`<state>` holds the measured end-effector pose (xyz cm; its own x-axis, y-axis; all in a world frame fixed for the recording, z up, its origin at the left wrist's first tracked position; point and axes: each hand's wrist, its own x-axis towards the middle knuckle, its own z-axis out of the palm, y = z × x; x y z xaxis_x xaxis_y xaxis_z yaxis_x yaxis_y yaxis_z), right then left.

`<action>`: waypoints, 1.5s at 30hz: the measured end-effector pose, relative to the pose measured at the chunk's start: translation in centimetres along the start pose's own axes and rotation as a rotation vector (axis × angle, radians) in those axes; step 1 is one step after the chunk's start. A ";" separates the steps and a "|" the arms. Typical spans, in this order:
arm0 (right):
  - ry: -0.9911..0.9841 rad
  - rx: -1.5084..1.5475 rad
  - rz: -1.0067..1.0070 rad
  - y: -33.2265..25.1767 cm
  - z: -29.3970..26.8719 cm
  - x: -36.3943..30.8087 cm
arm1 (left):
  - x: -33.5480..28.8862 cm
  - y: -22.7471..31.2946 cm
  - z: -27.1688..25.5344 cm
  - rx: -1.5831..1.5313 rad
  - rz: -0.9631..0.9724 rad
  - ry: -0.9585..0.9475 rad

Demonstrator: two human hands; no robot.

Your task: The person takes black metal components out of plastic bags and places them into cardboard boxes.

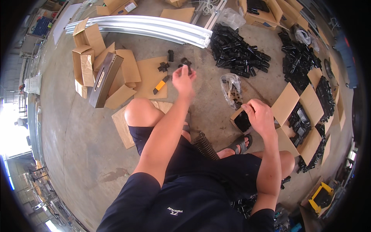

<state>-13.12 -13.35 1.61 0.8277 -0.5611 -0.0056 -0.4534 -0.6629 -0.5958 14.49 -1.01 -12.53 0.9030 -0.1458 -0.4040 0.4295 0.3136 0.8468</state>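
Out in front of me, my left hand (pixel 183 81) is closed round a small black plastic part (pixel 186 61), its far end showing past the fingers. Just left of it, two more small black parts (pixel 163 67) rest near a yellow-and-black utility knife (pixel 161 84) on a flat cardboard sheet (pixel 148 73). My right hand (pixel 261 116) is over a small open cardboard box (pixel 233 118) with black contents (pixel 243 121). Its fingers are curled together, and what they hold, if anything, is hidden. Beyond that box lies a clear plastic bag (pixel 231 91) of small dark pieces.
A heap of black plastic parts (pixel 239 52) lies ahead, another pile (pixel 299 62) to the right. An open carton (pixel 299 123) of black parts stands on my right. Long white metal profiles (pixel 143 29) cross the far floor. Empty cardboard boxes (pixel 87 62) are at left.
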 end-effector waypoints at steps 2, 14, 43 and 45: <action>-0.023 0.013 0.022 -0.3 -0.4 -0.4 | 1.5 -0.4 -0.8 -0.007 0.002 0.091; -0.078 0.091 0.133 -0.9 -5.7 -3.1 | -5.3 -3.2 1.1 0.978 0.037 -0.653; 0.283 -0.502 1.064 42.8 -1.6 -17.4 | -2.4 0.1 2.6 1.780 0.162 -0.797; 0.502 -0.161 0.852 42.0 -0.9 -18.5 | 3.5 -0.5 -0.4 1.880 0.120 -0.534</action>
<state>-47.77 -31.22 -22.61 -0.0127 -0.9998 -0.0183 -0.9004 0.0194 -0.4346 17.47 -1.30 -14.54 0.6761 -0.5385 -0.5030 -0.4926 -0.8379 0.2350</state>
